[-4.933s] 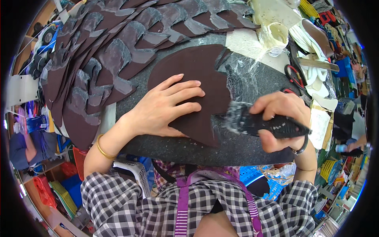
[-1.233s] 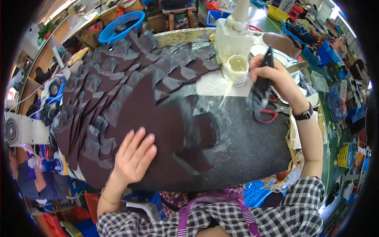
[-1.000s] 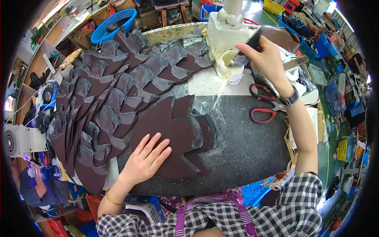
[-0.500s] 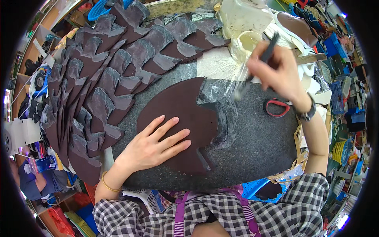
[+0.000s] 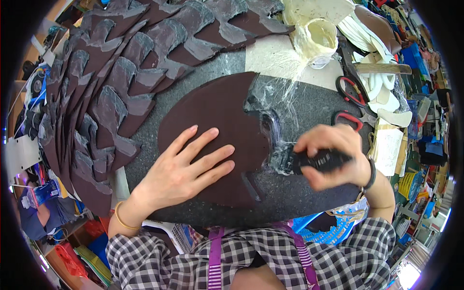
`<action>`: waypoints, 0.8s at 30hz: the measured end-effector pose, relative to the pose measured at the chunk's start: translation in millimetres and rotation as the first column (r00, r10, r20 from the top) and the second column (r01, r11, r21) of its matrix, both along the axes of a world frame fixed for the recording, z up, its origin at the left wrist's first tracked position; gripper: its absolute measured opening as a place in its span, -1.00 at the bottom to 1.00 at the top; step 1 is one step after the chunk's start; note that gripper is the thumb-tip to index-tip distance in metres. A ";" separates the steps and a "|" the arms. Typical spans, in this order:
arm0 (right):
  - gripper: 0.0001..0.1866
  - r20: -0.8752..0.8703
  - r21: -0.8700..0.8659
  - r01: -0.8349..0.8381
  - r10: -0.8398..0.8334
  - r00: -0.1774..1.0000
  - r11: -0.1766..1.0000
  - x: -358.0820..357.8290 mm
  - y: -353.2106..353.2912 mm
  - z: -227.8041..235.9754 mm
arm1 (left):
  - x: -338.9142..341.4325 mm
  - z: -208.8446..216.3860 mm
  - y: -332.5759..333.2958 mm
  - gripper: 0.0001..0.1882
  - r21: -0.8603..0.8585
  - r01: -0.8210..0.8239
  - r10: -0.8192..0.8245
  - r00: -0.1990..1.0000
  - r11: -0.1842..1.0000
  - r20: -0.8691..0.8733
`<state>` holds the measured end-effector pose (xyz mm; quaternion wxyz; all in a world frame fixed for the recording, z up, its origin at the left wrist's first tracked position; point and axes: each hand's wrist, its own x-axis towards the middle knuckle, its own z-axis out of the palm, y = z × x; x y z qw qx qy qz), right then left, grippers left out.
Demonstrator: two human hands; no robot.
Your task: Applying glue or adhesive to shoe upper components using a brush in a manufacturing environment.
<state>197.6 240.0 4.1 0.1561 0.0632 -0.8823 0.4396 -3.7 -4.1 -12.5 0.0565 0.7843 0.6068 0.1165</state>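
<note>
Left hand lies palm down on a dark brown sheet, its fingers straight and spread apart; the sheet rests on the grey speckled tabletop, in front of the person, with its rounded side toward the left and its notched side toward the right. Right hand, slightly blurred, is closed around a black brush, the thumb on the near side and the fingers curled over the far side; the bristle end, smeared with white, points left and meets the sheet's notched edge, where a wet whitish streak runs along the border.

To the left and beyond, a large pile of brown pieces lies overlapped, their cut edges coated grey; beyond the right hand stands a crusted, yellowish jar with pale strings trailing down from it over a pale card and onto the tabletop; to the right of the jar lie a wooden stick and some white pieces, and nearer the right hand, scissors with red and black handles; a blue basket shows below the near edge of the tabletop.
</note>
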 end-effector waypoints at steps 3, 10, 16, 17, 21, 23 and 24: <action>-0.70 -0.165 0.234 -0.024 0.064 0.984 0.972 9.5 -29.3 18.7 | -1.7 -2.8 -0.5 -0.62 0.005 -0.002 0.002 1.000 1.000 -0.012; -0.65 -0.172 0.349 -0.001 0.065 0.983 0.937 2.0 -13.7 27.5 | -4.6 -7.0 -2.9 -0.45 -0.001 0.017 -0.017 0.999 1.000 0.052; -0.69 -0.110 0.363 -0.023 0.067 0.992 0.932 -5.9 -14.0 18.8 | -4.4 -8.9 -4.0 -0.32 -0.013 0.024 -0.022 0.990 1.000 0.140; -0.71 -0.113 0.360 0.045 -0.004 0.994 0.932 -4.4 -15.6 21.5 | -3.9 -9.8 -4.7 -0.31 -0.015 0.023 -0.021 0.989 1.000 0.147; -0.65 -0.083 0.096 -0.071 0.079 0.993 0.993 -27.0 -47.6 13.5 | -4.3 -7.1 -5.8 -0.28 -0.025 0.026 -0.022 0.987 0.999 0.161; -0.68 -0.025 0.039 -0.156 0.157 0.987 0.987 -21.7 -54.0 1.8 | -3.6 -7.5 -3.4 -0.25 -0.016 0.027 -0.025 0.989 1.000 0.143; -0.69 0.042 -0.005 -0.216 0.216 0.976 0.976 -13.1 -56.9 4.0 | -3.2 -8.3 -5.1 -0.25 -0.018 0.018 -0.016 0.989 1.000 0.146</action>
